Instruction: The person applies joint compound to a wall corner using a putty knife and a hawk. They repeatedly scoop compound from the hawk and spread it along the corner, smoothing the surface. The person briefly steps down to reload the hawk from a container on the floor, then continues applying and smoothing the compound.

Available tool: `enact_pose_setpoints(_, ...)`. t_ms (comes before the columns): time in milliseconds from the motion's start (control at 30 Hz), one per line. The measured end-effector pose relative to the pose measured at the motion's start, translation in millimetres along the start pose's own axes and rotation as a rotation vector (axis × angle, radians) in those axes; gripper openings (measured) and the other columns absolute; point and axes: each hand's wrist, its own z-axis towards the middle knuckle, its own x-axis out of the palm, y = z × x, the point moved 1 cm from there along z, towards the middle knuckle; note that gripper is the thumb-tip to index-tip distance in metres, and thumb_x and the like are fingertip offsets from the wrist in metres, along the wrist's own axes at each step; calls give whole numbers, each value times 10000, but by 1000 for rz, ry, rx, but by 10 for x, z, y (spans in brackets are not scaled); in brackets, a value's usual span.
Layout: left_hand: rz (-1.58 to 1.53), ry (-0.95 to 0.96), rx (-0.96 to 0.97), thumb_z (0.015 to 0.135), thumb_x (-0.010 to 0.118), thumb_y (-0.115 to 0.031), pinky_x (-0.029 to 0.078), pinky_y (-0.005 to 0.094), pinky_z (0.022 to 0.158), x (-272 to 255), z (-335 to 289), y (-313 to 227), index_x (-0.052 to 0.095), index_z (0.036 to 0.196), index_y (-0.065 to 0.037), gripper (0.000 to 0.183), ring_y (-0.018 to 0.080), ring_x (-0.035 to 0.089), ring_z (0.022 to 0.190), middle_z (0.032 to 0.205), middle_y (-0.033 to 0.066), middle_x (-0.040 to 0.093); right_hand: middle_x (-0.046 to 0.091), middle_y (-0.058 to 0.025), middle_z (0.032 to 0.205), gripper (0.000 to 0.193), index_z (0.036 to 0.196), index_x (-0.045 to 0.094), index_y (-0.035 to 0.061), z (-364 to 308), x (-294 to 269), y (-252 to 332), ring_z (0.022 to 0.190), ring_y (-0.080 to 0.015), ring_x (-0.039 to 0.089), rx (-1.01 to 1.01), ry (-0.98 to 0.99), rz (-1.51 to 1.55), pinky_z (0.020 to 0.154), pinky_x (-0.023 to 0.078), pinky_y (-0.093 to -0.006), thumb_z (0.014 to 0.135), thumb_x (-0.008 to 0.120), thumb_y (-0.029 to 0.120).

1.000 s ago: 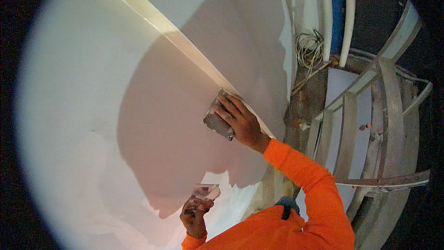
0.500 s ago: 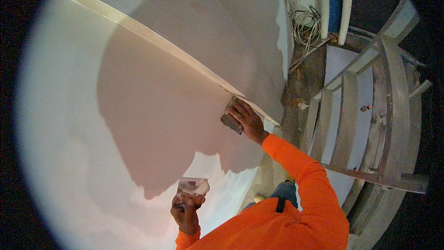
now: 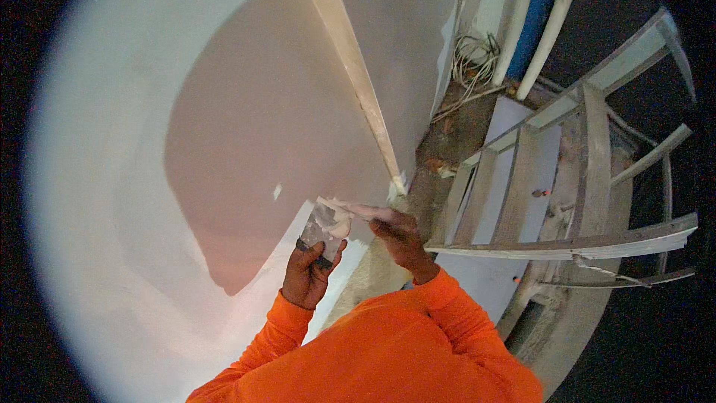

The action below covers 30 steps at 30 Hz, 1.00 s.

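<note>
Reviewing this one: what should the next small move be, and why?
Probably draw the pale flat blade in the right hand across the grey rectangular plate in the left hand: the blade lies at the plate's edge, and white paste sits on the plate.

Coiled cable (image 3: 474,67) (plus a ladder (image 3: 593,164)) suggests a building site.
</note>
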Motion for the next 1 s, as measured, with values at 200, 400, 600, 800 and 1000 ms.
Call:
enact_pose_setpoints(200,93,70,-31,982,599,-46,621,394,958,-146,-39,-55,451,1456,-27,497,307,694,1154,1344,174,637,671,-137,1369,297,1267,700,38,108,-246,17,1284,-294,620,-331,372,-157,1098,470,-431,1003,650,166)
enact_pose_setpoints(400,82,-4,189,975,670,-152,592,411,962,-276,-146,-209,454,1440,-73,519,301,674,1155,1331,144,631,677,-83,1298,324,1277,664,99,-198,-295,-162,1188,-250,659,350,-38,93,1016,536,-380,957,698,59)
enact_pose_setpoints(600,244,-57,577,1032,655,-329,573,355,909,-178,-36,-75,524,1255,-66,369,178,645,983,1078,50,632,675,-68,1243,428,1349,553,62,-668,568,-186,1125,-221,674,255,-171,559,936,587,-382,950,706,50)
enact_pose_setpoints(800,556,-7,683,1033,656,-269,496,277,780,-222,-69,-98,622,1156,-17,282,118,565,870,992,19,636,690,-56,1190,334,1282,589,59,-470,821,91,1088,-215,688,374,-270,821,959,572,-366,964,689,35)
enact_pose_setpoints(1000,618,33,611,1029,653,-207,540,347,939,-331,-79,-195,607,1298,31,363,185,659,1014,1110,71,696,691,-64,1180,278,1236,615,60,-252,859,517,1053,-191,694,322,-244,692,937,569,-333,968,688,42)
